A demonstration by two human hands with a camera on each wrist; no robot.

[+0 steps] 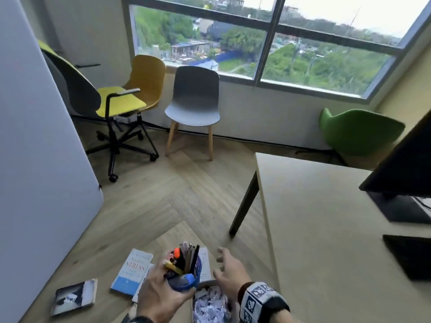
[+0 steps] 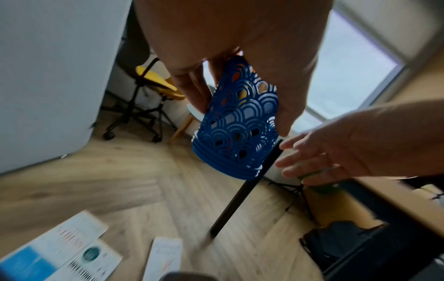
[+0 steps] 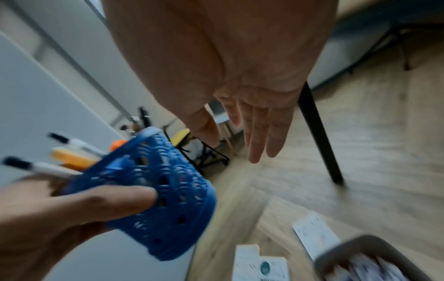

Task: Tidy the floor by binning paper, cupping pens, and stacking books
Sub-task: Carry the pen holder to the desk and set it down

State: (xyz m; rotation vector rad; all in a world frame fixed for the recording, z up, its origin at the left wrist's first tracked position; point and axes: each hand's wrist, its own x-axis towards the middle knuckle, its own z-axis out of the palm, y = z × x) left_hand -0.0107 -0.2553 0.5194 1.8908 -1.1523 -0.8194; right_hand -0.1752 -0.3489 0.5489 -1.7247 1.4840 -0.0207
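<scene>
My left hand (image 1: 161,292) grips a blue openwork pen cup (image 1: 186,276) in the air, low in the head view; its thumb and fingers wrap the cup (image 2: 238,121) in the left wrist view. Several pens and markers (image 1: 184,255) stick out of the cup (image 3: 163,199). My right hand (image 1: 229,271) hovers just right of it, fingers straight, holding nothing. Below my hands stands a grey bin (image 1: 205,284) filled with crumpled paper (image 1: 210,304). Books lie on the wooden floor: a white and blue one (image 1: 131,271), a dark-covered one (image 1: 73,297) and one partly hidden behind the cup (image 1: 205,264).
A pale wooden desk (image 1: 326,229) with a black leg (image 1: 245,203) stands to the right, bearing a dark monitor (image 1: 405,164). A yellow office chair (image 1: 112,106), a grey chair (image 1: 193,101) and a green chair (image 1: 359,131) line the window wall. A white panel (image 1: 35,159) rises at left.
</scene>
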